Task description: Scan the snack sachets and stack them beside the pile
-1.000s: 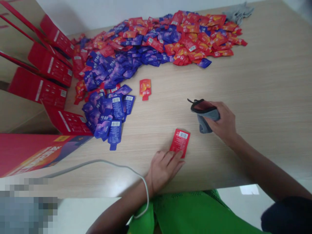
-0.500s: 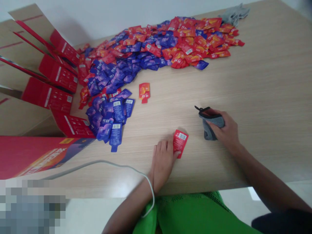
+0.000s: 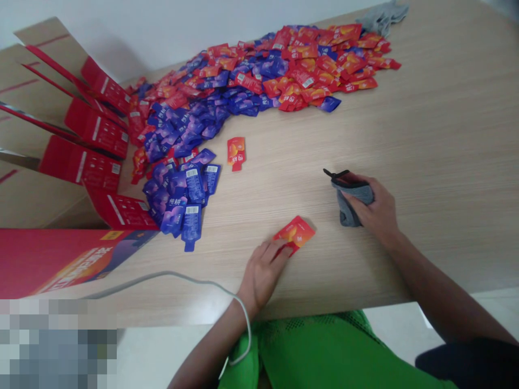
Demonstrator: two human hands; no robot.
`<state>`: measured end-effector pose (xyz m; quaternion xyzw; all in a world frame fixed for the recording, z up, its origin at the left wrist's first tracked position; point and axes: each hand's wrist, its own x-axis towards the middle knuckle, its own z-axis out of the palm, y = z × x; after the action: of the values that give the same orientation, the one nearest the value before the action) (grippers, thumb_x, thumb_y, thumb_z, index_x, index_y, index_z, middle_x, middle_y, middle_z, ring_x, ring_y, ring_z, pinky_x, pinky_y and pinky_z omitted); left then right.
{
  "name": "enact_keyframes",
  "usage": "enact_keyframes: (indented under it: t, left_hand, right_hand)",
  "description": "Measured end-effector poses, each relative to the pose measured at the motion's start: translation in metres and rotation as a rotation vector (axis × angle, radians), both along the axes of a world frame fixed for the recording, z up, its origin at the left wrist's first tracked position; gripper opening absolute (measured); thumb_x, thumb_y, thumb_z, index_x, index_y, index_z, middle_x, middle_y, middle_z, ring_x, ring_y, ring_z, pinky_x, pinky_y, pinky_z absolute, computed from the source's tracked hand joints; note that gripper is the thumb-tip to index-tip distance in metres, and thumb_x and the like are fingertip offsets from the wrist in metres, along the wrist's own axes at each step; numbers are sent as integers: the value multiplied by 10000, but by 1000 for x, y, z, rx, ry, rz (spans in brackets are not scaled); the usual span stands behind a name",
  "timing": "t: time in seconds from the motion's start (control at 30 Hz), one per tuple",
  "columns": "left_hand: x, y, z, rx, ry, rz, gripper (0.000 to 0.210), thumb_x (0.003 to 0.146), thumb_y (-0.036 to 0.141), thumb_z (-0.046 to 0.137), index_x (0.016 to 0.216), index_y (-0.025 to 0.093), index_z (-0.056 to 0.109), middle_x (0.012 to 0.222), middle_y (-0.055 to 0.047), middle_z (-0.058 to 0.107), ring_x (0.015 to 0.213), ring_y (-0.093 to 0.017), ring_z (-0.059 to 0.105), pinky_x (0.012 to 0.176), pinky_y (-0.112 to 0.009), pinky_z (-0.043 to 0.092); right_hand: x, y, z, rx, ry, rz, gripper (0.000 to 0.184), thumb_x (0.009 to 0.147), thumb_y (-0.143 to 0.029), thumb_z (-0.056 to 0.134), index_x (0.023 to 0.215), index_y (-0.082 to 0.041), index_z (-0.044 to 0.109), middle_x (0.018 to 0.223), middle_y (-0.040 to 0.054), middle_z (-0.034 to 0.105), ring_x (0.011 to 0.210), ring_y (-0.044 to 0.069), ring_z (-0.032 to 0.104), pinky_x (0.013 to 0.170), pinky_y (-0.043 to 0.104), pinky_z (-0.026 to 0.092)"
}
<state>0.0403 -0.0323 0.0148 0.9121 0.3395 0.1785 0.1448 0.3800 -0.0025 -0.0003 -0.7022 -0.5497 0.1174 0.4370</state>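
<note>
My left hand (image 3: 265, 270) is closed on a red sachet (image 3: 299, 232) low over the front of the table, its orange-pictured face up and its near end covered by my fingers. In my right hand (image 3: 378, 209) is a small grey cloth pouch (image 3: 349, 208) with a black rim and a black tab; its mouth looks open, with a reddish inside. A single red sachet (image 3: 235, 151) lies face up further back. To the left, several purple sachets (image 3: 191, 224) lie in a loose cluster.
A long heap of red and purple sachets (image 3: 243, 81) runs along the back. Open red cartons (image 3: 81, 165) stand at left. A crumpled grey cloth (image 3: 383, 19) lies at the far right end of the heap. A pale cable (image 3: 178, 274) crosses the front edge and my left wrist.
The red sachet at my left hand has turned from its barcode side to its orange-pictured side. My left fingers now lie over its near end. My right hand keeps the pouch nearly still.
</note>
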Motion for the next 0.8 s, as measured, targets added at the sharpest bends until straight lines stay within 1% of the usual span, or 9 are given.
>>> enact_keyframes:
  t: [0.1,0.17,0.27,0.37,0.5,0.57,0.67,0.73,0.8]
  left_hand:
    - [-11,-5,-1,-5,-44,-100,323,1067,305,615,1370,194,633,1469,-106,631,1336,-251,617,1097,-440,594]
    - [-21,-11,-3,10,-75,-116,365,1067,279,618,1419,182,601,1493,-120,614,1408,-249,575,1136,-440,578]
    - [-36,-21,-9,49,-107,-79,399,1045,234,656,1432,158,596,1478,-142,620,1448,-264,545,1140,-447,581]
    - [-45,-29,-17,68,-121,-85,420,1021,196,690,1426,129,604,1481,-148,622,1475,-271,519,1153,-435,574]
    - [-49,-35,-23,40,-115,-151,461,1035,143,647,1486,122,554,1482,-141,632,1488,-267,505,1177,-457,555]
    - [-49,-37,-23,23,-94,-189,479,1052,117,600,1524,116,516,1502,-147,618,1500,-270,490,1195,-479,533]
    - [-47,-41,-20,12,-36,-243,477,1071,109,543,1545,106,494,1549,-157,573,1518,-280,462,1214,-488,506]
    - [-45,-44,-18,9,12,-249,446,1085,118,502,1532,102,511,1531,-159,590,1485,-278,505,1198,-477,517]
    - [-44,-47,-16,15,44,-237,413,1094,113,460,1498,106,550,1441,-144,665,1380,-261,607,1159,-456,549]
  right_hand:
    - [1,0,0,-3,5,17,475,886,-433,738,1330,-275,673,1289,80,748,1191,337,705,1040,558,551]
    - [0,0,-1,-4,8,23,482,887,-437,736,1337,-277,671,1289,81,748,1187,337,706,1039,557,551]
    - [-1,0,-1,-2,-10,16,474,895,-451,725,1334,-282,672,1279,82,750,1177,335,708,1029,552,554]
    - [-1,1,2,10,-41,14,457,893,-436,729,1317,-275,676,1260,79,755,1166,332,711,1011,537,558]
    - [-8,3,17,24,-105,71,464,896,-410,725,1332,-271,650,1246,92,748,1142,335,708,984,532,560]
    - [-21,2,29,40,-147,156,469,903,-383,706,1352,-273,628,1251,96,735,1138,333,699,977,524,560]
    - [-59,-8,44,76,-211,385,481,906,-314,666,1377,-241,597,1270,115,712,1146,322,670,976,497,553]
    - [-91,-19,44,88,-279,593,474,912,-273,644,1378,-205,591,1272,130,705,1150,312,648,984,480,540]
    - [-119,-29,36,76,-390,808,428,934,-242,628,1360,-201,608,1237,113,719,1100,286,645,975,456,529]
